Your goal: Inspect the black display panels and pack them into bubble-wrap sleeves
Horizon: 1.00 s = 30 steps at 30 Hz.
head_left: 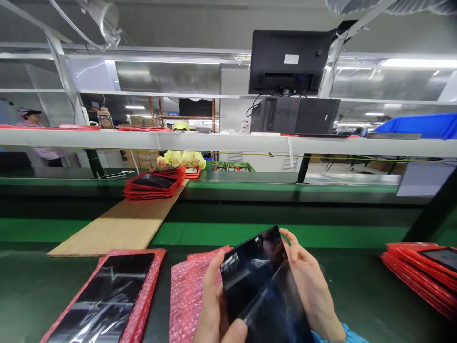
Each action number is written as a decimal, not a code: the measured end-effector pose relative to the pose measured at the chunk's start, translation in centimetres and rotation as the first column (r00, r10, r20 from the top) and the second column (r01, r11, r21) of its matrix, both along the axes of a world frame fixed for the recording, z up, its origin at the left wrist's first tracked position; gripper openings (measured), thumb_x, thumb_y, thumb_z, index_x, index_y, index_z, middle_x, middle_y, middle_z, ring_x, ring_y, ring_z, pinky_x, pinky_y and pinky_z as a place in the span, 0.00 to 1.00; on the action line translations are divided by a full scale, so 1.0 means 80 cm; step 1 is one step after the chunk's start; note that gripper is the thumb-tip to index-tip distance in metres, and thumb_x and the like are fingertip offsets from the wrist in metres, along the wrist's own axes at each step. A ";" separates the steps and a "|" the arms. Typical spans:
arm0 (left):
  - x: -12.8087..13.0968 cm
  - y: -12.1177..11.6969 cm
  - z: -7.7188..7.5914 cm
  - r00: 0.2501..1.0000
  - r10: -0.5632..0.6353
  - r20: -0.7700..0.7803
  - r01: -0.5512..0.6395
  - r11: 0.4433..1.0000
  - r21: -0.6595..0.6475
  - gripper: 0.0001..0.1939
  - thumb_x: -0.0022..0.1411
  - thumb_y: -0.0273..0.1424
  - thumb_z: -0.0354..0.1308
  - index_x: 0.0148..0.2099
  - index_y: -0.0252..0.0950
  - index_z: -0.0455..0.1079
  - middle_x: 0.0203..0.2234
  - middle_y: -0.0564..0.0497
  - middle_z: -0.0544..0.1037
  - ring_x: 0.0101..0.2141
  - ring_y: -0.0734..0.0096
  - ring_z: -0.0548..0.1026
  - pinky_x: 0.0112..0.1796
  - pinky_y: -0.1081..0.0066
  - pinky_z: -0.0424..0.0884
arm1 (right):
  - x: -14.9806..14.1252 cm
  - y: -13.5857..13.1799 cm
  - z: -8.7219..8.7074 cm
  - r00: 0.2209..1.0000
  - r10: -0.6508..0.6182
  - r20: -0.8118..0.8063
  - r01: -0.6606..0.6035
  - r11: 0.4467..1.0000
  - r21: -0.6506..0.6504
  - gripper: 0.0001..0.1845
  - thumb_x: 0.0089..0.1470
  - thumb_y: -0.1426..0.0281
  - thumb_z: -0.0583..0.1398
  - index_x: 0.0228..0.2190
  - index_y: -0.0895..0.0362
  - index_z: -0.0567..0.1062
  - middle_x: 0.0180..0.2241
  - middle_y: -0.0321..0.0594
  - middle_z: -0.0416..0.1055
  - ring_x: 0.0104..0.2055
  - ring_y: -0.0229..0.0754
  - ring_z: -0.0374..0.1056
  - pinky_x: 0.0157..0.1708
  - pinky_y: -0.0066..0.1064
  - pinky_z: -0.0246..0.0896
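Observation:
A glossy black screen panel (262,286) is held up at a tilt between both hands, reflections running across its face. My left hand (214,305) grips its left edge, the thumb near the lower front. At the right edge, my right hand (310,281) clasps the panel with fingers behind it. Beneath and left of the panel lies a pink bubble-wrap bag (187,290), partly covered by my left hand. Farther left, another black panel (107,300) under shiny clear film rests on red bubble-wrap bags (144,295).
A stack of red bags with panels (153,183) sits on a wooden board (117,224). More red bags (421,271) are piled at the right. Above runs a white shelf (214,141) carrying a monitor (289,62) and a blue bin (421,126). A person in yellow (182,157) is beyond.

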State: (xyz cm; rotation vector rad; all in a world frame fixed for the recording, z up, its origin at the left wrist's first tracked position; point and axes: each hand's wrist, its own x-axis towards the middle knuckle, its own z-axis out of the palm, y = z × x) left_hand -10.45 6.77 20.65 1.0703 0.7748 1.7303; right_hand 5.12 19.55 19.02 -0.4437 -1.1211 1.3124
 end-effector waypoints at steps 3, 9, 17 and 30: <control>-0.007 0.009 0.004 0.986 0.014 0.167 -0.001 0.997 -0.075 0.43 0.53 0.48 0.58 0.66 0.51 0.41 0.49 0.49 0.75 0.50 0.54 0.71 0.51 0.55 0.65 | -0.001 0.000 0.005 1.000 0.020 -0.015 -0.021 0.999 -0.035 0.11 0.40 0.64 0.66 0.17 0.54 0.70 0.50 0.39 0.68 0.62 0.55 0.50 0.63 0.43 0.38; -0.016 0.023 0.015 0.967 0.098 0.236 -0.079 0.993 -0.086 0.38 0.53 0.47 0.58 0.64 0.49 0.51 0.54 0.52 0.70 0.56 0.56 0.65 0.57 0.60 0.59 | 0.001 0.003 0.013 0.987 0.032 -0.160 -0.050 0.993 -0.109 0.06 0.38 0.71 0.64 0.15 0.54 0.71 0.34 0.38 0.75 0.60 0.56 0.55 0.66 0.49 0.31; -0.022 0.030 0.015 0.943 -0.005 0.332 0.047 0.992 -0.121 0.26 0.64 0.39 0.48 0.63 0.53 0.50 0.60 0.59 0.62 0.62 0.71 0.52 0.61 0.66 0.44 | 0.009 0.011 0.006 0.967 -0.012 -0.253 -0.049 0.972 -0.231 0.09 0.36 0.77 0.58 0.12 0.53 0.67 0.29 0.43 0.73 0.57 0.55 0.61 0.65 0.55 0.41; -0.027 0.042 0.019 0.882 -0.060 0.467 0.148 0.977 -0.153 0.25 0.63 0.39 0.51 0.62 0.55 0.53 0.56 0.57 0.69 0.58 0.66 0.61 0.59 0.60 0.51 | 0.009 0.017 -0.001 0.989 -0.041 -0.141 -0.003 0.954 -0.300 0.06 0.37 0.74 0.61 0.16 0.53 0.69 0.35 0.42 0.77 0.57 0.52 0.63 0.63 0.49 0.51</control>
